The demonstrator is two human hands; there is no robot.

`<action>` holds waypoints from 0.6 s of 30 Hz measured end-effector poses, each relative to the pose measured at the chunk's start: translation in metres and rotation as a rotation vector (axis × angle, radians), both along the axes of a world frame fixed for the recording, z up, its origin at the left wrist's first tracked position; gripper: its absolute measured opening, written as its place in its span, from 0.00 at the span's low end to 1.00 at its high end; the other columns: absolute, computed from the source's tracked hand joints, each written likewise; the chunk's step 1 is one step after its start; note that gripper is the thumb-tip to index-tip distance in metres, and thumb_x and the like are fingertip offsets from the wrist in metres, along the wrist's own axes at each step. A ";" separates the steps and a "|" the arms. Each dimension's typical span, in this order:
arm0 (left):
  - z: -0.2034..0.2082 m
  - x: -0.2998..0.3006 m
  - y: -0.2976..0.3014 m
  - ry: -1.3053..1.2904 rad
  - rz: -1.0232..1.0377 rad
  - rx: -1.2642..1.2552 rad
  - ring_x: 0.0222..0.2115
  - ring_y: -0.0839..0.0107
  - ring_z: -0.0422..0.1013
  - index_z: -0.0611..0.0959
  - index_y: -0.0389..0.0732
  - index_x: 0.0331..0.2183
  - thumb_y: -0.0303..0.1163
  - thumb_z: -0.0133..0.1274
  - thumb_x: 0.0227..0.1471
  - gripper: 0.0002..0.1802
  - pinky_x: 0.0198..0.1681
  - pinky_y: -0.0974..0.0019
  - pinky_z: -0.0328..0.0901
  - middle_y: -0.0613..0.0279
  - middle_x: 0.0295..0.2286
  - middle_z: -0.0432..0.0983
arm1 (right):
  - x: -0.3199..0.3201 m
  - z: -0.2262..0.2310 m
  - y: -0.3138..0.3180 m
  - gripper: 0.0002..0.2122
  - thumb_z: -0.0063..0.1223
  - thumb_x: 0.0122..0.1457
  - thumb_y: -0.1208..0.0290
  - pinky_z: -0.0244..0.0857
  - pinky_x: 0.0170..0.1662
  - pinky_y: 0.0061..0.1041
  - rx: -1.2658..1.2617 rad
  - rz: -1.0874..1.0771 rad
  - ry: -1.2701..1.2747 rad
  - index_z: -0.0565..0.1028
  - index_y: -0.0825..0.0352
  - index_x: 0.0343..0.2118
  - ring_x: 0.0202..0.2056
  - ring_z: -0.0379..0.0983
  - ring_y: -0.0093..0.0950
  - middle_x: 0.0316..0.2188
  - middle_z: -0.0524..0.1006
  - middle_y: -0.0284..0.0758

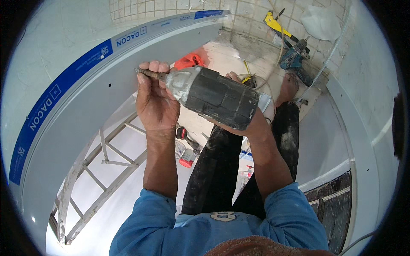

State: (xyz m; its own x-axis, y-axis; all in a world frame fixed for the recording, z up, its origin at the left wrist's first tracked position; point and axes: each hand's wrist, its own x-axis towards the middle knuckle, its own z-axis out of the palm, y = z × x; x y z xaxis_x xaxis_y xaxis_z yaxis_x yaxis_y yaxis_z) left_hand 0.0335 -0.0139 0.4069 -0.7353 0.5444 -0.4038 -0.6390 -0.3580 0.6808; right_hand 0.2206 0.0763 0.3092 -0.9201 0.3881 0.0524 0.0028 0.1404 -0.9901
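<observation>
A black and grey impact driver (215, 96) lies level in front of me, its nose toward the frame on the left. My right hand (253, 123) is wrapped round its handle from below; the tool body hides most of that grip. At the nose, my left hand (158, 100) has its fingers curled and pinched about the driver bit (149, 73). A small screw may sit at the bit's tip, too small to tell. Close beyond those fingertips runs a pale grey frame (124, 74) with blue-printed protective film and a small dark hole.
A wooden ladder (113, 183) leans at lower left. Below lie a red-capped container (187, 158), another power tool (188, 137) and an orange-red bag (190, 60). Far right are a yellow riveter (275, 23), a teal drill (294, 57) and a white plastic bag (321, 22).
</observation>
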 end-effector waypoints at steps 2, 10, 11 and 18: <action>-0.001 0.000 0.004 0.010 0.003 -0.020 0.50 0.62 0.71 0.79 0.39 0.53 0.38 0.48 0.74 0.16 0.55 0.62 0.73 0.57 0.47 0.75 | -0.001 -0.003 -0.001 0.29 0.73 0.58 0.54 0.57 0.73 0.50 0.049 -0.045 0.041 0.77 0.56 0.61 0.65 0.69 0.42 0.59 0.78 0.39; 0.002 0.000 0.005 0.052 -0.006 -0.055 0.50 0.63 0.70 0.78 0.41 0.52 0.40 0.49 0.73 0.15 0.59 0.55 0.70 0.60 0.45 0.74 | -0.013 0.013 0.007 0.33 0.75 0.53 0.63 0.59 0.71 0.43 -0.213 -0.135 0.144 0.73 0.67 0.61 0.64 0.69 0.43 0.60 0.76 0.43; 0.002 0.000 0.005 0.055 -0.004 -0.065 0.50 0.63 0.70 0.78 0.41 0.52 0.40 0.49 0.73 0.15 0.59 0.54 0.69 0.60 0.45 0.73 | -0.013 0.013 0.008 0.33 0.75 0.52 0.65 0.59 0.70 0.40 -0.218 -0.149 0.158 0.73 0.68 0.61 0.63 0.70 0.41 0.60 0.76 0.43; -0.033 0.007 -0.003 -0.026 -0.058 -0.140 0.55 0.58 0.72 0.77 0.40 0.54 0.38 0.48 0.73 0.16 0.64 0.49 0.67 0.54 0.51 0.76 | -0.002 -0.021 0.008 0.24 0.75 0.54 0.58 0.70 0.61 0.42 -0.143 -0.178 -0.028 0.82 0.64 0.52 0.51 0.78 0.42 0.45 0.84 0.40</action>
State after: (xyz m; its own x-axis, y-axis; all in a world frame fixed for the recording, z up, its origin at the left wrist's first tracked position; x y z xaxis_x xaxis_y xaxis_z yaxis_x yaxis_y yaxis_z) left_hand 0.0401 -0.0164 0.3743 -0.6929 0.5224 -0.4970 -0.6736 -0.2231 0.7046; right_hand 0.2184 0.0839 0.2883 -0.8367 0.5462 -0.0398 0.0430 -0.0069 -0.9991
